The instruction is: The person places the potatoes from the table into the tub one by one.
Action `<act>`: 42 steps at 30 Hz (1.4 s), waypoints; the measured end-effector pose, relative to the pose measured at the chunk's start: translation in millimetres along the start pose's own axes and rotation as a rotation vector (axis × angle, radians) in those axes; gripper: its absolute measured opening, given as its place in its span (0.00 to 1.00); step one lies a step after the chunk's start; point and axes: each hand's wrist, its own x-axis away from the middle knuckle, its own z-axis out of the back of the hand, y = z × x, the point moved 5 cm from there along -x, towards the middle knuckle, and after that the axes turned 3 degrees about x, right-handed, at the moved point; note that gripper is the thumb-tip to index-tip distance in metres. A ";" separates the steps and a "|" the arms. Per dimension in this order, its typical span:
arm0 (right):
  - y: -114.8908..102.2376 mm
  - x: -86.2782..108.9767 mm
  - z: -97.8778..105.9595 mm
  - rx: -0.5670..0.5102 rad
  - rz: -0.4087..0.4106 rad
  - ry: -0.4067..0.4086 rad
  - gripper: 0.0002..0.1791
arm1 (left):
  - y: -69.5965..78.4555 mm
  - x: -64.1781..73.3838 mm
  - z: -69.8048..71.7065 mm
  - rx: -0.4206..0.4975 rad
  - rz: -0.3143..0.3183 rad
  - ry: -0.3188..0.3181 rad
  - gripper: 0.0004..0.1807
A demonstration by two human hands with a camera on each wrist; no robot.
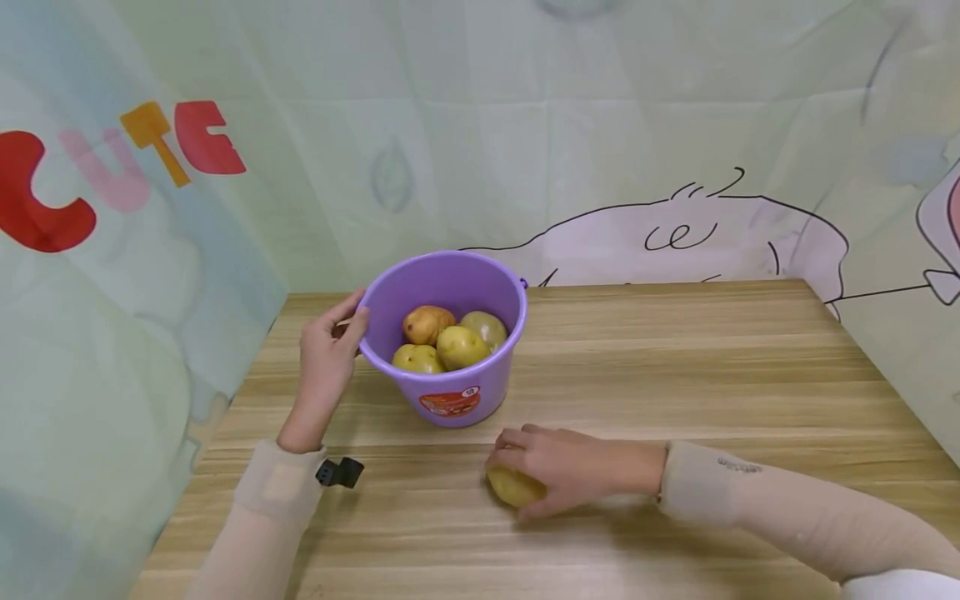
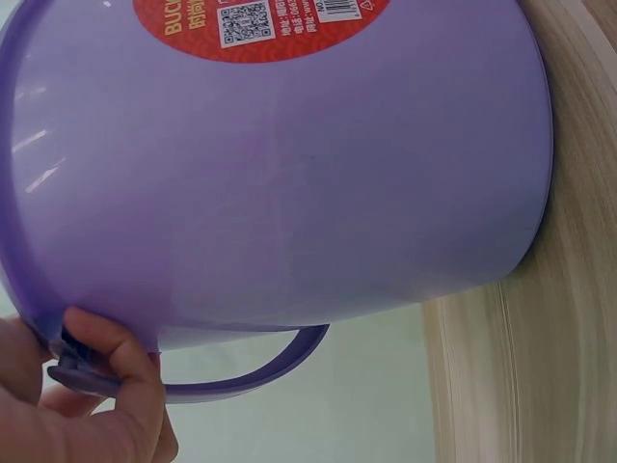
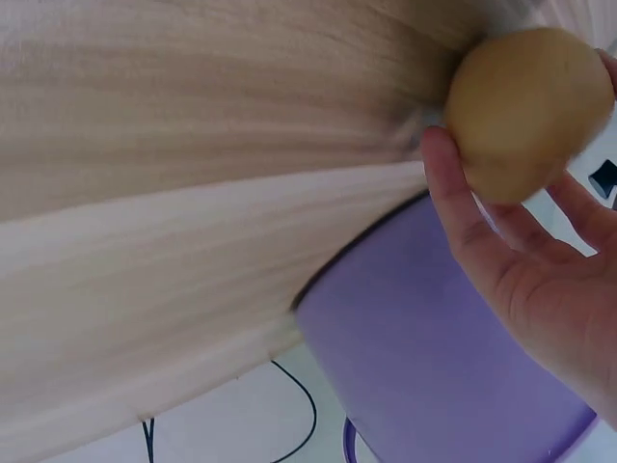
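Note:
A purple bucket (image 1: 495, 392) stands on the table with several potatoes (image 1: 461, 347) inside. My left hand (image 1: 327, 354) grips its rim on the left, thumb on top, by the handle's joint. In the left wrist view the fingers curl round that rim, and the purple handle (image 2: 255, 381) hangs down the bucket's far side. In front of the bucket, my right hand (image 1: 558, 468) holds another potato (image 1: 514, 486) low over the tabletop. The right wrist view has this potato (image 3: 525, 111) between fingers and thumb; whether it touches the wood cannot be told.
The wood-grain table (image 1: 675, 358) reaches a printed cloth backdrop (image 1: 465, 167) at the back and left. A small black piece (image 1: 341, 472) sticks out from the left sleeve's cuff. A red label (image 1: 450, 403) is on the bucket's front.

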 end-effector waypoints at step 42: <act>15.6 7.1 8.3 -0.115 -0.065 0.042 0.37 | -1.0 0.6 -1.1 0.007 0.009 -0.003 0.24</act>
